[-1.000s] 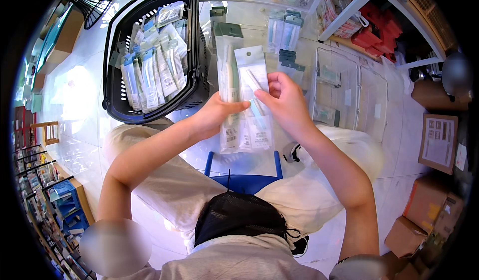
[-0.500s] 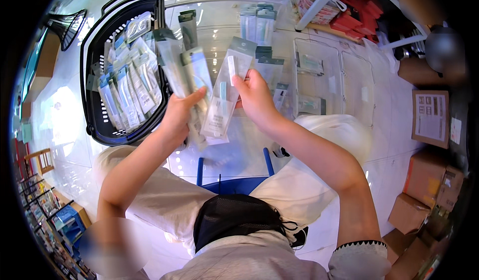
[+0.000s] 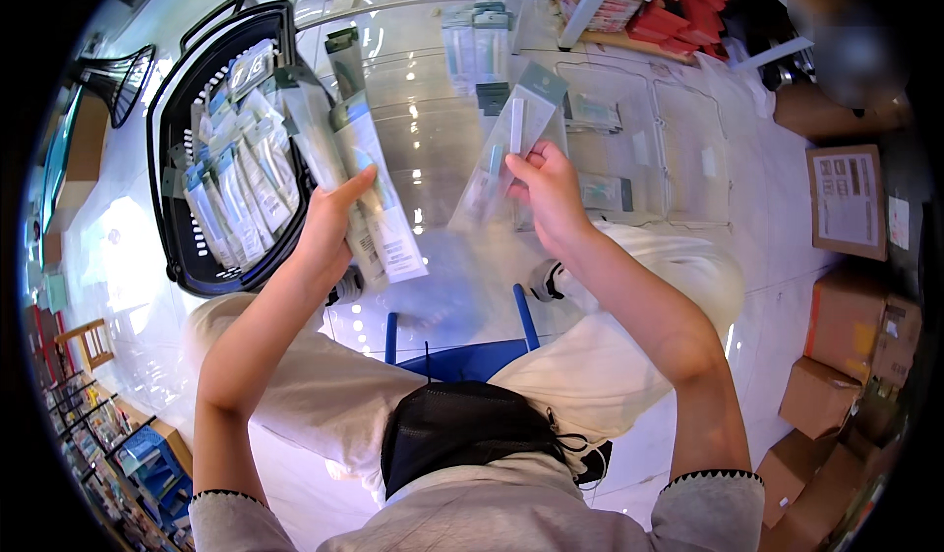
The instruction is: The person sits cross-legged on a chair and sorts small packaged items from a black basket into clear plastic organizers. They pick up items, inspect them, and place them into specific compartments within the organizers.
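Note:
My left hand [image 3: 330,228] is closed round several long, slim clear packets [image 3: 379,193] with dark green-grey top cards, the thumb lying across the front one. My right hand [image 3: 553,193] pinches one clear packet [image 3: 517,124] with a green-grey header; a slim white and teal item shows inside, its kind too small to tell. The two hands are apart over the floor in front of my knees. To the left, a black basket [image 3: 169,242] holds a heap of similar packets [image 3: 241,174].
More packets [image 3: 476,46] lie on the shiny tiled floor ahead. On the right sits a clear plastic case [image 3: 661,149] with a few packets inside. Red items [image 3: 678,11] fill a low shelf at the far right; cardboard boxes [image 3: 848,203] line the right side. A blue stool [image 3: 462,357] is under me.
My right hand has moved right with its packet, away from the bundle in my left hand. The front packet of that bundle now shows fully. The view has shifted slightly.

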Demonstrator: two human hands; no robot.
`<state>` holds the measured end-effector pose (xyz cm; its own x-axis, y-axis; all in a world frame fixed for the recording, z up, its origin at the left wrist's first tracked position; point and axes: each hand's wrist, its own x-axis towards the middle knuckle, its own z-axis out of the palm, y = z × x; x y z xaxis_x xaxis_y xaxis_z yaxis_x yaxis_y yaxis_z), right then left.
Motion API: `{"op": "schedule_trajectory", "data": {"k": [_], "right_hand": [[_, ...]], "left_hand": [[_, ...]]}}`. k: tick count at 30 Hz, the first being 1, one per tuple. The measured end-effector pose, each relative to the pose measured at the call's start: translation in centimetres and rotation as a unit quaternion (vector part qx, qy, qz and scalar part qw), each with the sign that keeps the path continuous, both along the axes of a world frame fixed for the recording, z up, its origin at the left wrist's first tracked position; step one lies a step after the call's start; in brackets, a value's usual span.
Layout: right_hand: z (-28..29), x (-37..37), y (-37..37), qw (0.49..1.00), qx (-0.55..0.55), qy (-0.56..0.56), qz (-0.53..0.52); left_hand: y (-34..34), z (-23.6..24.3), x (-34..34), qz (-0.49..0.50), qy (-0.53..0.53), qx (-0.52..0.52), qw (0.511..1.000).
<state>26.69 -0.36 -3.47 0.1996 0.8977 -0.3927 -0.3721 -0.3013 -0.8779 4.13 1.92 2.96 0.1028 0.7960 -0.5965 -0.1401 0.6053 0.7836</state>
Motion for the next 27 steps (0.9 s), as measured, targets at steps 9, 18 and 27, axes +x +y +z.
{"op": "schedule_trajectory", "data": {"k": [9, 18, 27], "right_hand": [[-19.8, 21.1, 6.3, 0.895, -0.15, 0.087, -0.411], [-34.4, 22.5, 7.0, 0.86, -0.224, 0.272, -0.37], [-41.6, 23.3, 9.7, 0.88, -0.323, 0.136, -0.322]], "left_hand": [[-0.1, -3.8, -0.6, 0.048, 0.042, -0.001, 0.998], [-2.1, -8.5, 2.2, 0.125, 0.037, -0.082, 0.988], [-1.1, -10.0, 10.1, 0.114, 0.08, -0.105, 0.985]]}}
